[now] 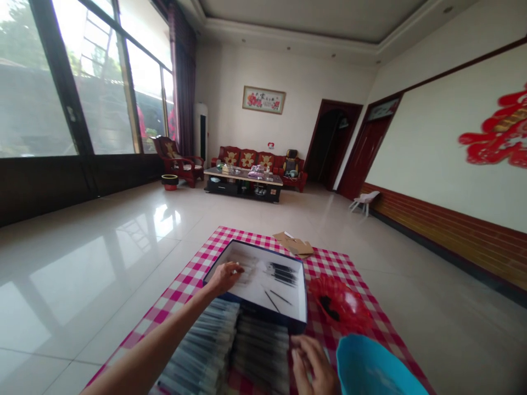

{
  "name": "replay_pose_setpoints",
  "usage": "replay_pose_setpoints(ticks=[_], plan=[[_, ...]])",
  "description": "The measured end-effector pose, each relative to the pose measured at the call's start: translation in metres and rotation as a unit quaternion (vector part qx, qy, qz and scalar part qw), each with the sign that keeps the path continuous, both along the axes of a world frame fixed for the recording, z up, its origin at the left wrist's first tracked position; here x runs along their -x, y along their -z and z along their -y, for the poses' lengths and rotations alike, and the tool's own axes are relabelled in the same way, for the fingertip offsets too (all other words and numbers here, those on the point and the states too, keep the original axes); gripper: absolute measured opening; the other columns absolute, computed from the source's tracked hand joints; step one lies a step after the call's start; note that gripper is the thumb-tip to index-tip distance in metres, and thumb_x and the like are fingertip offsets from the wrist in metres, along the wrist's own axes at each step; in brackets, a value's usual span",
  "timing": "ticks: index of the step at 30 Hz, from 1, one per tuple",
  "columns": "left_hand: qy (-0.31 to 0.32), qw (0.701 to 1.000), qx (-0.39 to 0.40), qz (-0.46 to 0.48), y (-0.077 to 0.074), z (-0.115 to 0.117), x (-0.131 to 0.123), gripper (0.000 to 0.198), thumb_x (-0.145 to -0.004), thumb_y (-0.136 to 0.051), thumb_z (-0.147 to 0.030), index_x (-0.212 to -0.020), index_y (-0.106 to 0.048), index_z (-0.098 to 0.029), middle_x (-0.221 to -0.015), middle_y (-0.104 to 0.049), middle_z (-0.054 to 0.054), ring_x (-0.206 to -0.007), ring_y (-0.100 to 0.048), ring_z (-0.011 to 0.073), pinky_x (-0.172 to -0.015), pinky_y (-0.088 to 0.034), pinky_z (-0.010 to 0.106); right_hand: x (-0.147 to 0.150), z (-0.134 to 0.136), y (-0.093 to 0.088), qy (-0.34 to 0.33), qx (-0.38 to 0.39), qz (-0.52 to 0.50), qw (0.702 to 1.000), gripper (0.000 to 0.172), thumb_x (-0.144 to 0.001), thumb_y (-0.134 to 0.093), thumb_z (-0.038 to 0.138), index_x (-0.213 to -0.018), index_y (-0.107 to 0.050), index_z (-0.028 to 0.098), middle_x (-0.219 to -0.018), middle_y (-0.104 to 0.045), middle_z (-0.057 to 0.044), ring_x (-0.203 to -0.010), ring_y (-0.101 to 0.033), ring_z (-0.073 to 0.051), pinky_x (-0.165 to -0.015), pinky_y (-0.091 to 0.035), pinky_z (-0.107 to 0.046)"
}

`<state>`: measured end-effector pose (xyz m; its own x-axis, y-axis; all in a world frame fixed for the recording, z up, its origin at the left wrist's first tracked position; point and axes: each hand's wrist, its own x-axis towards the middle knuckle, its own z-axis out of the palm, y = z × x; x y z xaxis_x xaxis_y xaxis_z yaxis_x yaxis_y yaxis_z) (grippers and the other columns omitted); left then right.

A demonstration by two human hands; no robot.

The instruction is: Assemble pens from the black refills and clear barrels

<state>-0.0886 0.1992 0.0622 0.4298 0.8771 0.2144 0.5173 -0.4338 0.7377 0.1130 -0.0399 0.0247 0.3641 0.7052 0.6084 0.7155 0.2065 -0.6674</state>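
Observation:
My left hand (225, 277) reaches over the left half of a shallow box (305, 296) with a white inside and dark blue sides. Its fingers are bent together; anything pinched in them is too blurred to make out. Clear, thin pieces (247, 263) lie blurred beside that hand. Farther right in the box is a row of thin black sticks (283, 273), with two loose ones nearer me. My right hand (313, 366), fingers bent but apart, is beside a stack of dark, slender rods (261, 351). Left of this stack lies a pile of clear, pen-like tubes (201, 345).
A red, flower-shaped bowl (349, 302) holding small dark pieces and a blue basin (376, 367) stand on the right of the checked tablecloth (346, 266). Flattened brown cardboard (294, 244) lies at the far edge. Beyond are a coffee table (242, 178) and red sofa.

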Motion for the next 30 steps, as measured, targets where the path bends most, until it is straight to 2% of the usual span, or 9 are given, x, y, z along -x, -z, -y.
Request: replay_pose_setpoints(ticks=[3,5,7,10,15,18,21,26,30], plan=[[0.022,0.995,0.087,0.049,0.006,0.004,-0.006,0.048,-0.071,-0.045,-0.007,-0.115,-0.063,-0.017,-0.073,-0.07,0.002,-0.05,-0.058,0.0108,-0.049,-0.047,0.021,-0.008,-0.052,-0.049,-0.054,0.138,0.117,0.982,0.025,-0.087,-0.044,0.024,-0.094,-0.068,0.02,-0.094,-0.07,-0.009,-0.089,-0.066,-0.019,-0.079,-0.052,-0.028],[0.038,0.988,0.129,0.082,0.009,0.008,-0.009,0.062,-0.069,-0.043,-0.004,-0.129,-0.052,-0.017,-0.073,-0.07,0.002,-0.046,-0.056,0.0091,-0.045,-0.046,0.02,-0.009,-0.092,-0.062,-0.064,0.238,0.17,0.954,0.025,-0.085,-0.046,0.016,-0.093,-0.069,0.021,-0.096,-0.071,-0.007,-0.091,-0.065,-0.017,-0.082,-0.049,-0.026],[0.043,0.98,0.155,0.115,0.01,0.013,-0.011,0.069,-0.068,-0.043,-0.004,-0.136,-0.042,-0.017,-0.082,-0.07,0.004,-0.049,-0.058,0.0088,-0.044,-0.046,0.018,-0.008,-0.126,-0.059,-0.07,0.286,0.189,0.937,0.022,-0.08,-0.052,0.011,-0.084,-0.071,0.021,-0.088,-0.073,-0.005,-0.087,-0.067,-0.016,-0.08,-0.048,-0.023],[0.035,0.972,0.173,0.158,0.009,0.02,-0.01,0.072,-0.067,-0.041,-0.004,-0.137,-0.038,-0.016,-0.102,-0.066,0.009,-0.062,-0.064,0.0107,-0.045,-0.046,0.017,-0.003,-0.161,-0.039,-0.052,0.354,0.209,0.91,0.013,-0.08,-0.059,0.014,-0.073,-0.069,0.018,-0.078,-0.072,-0.005,-0.083,-0.067,-0.017,-0.076,-0.049,-0.026],[0.027,0.964,0.183,0.191,0.005,0.03,-0.004,0.069,-0.066,-0.042,-0.007,-0.134,-0.042,-0.013,-0.09,-0.067,0.006,-0.058,-0.061,0.0101,-0.043,-0.042,0.016,0.0,-0.184,-0.012,-0.013,0.426,0.221,0.877,0.021,-0.086,-0.06,0.032,-0.096,-0.062,0.014,-0.098,-0.066,-0.004,-0.088,-0.064,-0.017,-0.08,-0.052,-0.037],[0.017,0.965,0.175,0.194,0.004,0.034,-0.002,0.052,-0.072,-0.044,-0.013,-0.122,-0.055,-0.01,-0.075,-0.066,0.003,-0.051,-0.055,0.0081,-0.044,-0.04,0.017,0.0,-0.19,-0.007,-0.008,0.429,0.209,0.879,0.024,-0.087,-0.059,0.032,-0.103,-0.06,0.014,-0.104,-0.064,-0.005,-0.091,-0.063,-0.017,-0.08,-0.052,-0.037],[0.004,0.968,0.159,0.193,0.002,0.041,-0.003,0.039,-0.077,-0.046,-0.022,-0.11,-0.062,-0.01,-0.061,-0.06,-0.001,-0.045,-0.05,0.0079,-0.044,-0.038,0.018,0.0,-0.191,-0.011,-0.015,0.397,0.182,0.9,0.02,-0.086,-0.06,0.031,-0.096,-0.062,0.014,-0.098,-0.065,-0.005,-0.087,-0.063,-0.017,-0.079,-0.051,-0.037],[0.008,0.971,0.142,0.191,-0.007,0.059,-0.006,0.025,-0.075,-0.048,-0.025,-0.09,-0.066,-0.013,-0.058,-0.059,-0.002,-0.045,-0.05,0.0091,-0.045,-0.037,0.019,-0.002,-0.179,-0.042,-0.037,0.256,0.091,0.962,0.014,-0.081,-0.055,0.024,-0.078,-0.066,0.016,-0.079,-0.07,-0.008,-0.079,-0.065,-0.019,-0.078,-0.047,-0.03],[0.014,0.972,0.124,0.199,-0.013,0.085,-0.015,0.032,-0.077,-0.05,-0.029,-0.098,-0.066,-0.012,-0.053,-0.053,-0.003,-0.047,-0.046,0.0102,-0.047,-0.035,0.02,-0.004,-0.147,-0.07,-0.044,0.153,-0.017,0.987,0.034,-0.084,-0.044,0.038,-0.104,-0.059,0.015,-0.081,-0.07,-0.006,-0.071,-0.065,-0.018,-0.067,-0.05,-0.028]])
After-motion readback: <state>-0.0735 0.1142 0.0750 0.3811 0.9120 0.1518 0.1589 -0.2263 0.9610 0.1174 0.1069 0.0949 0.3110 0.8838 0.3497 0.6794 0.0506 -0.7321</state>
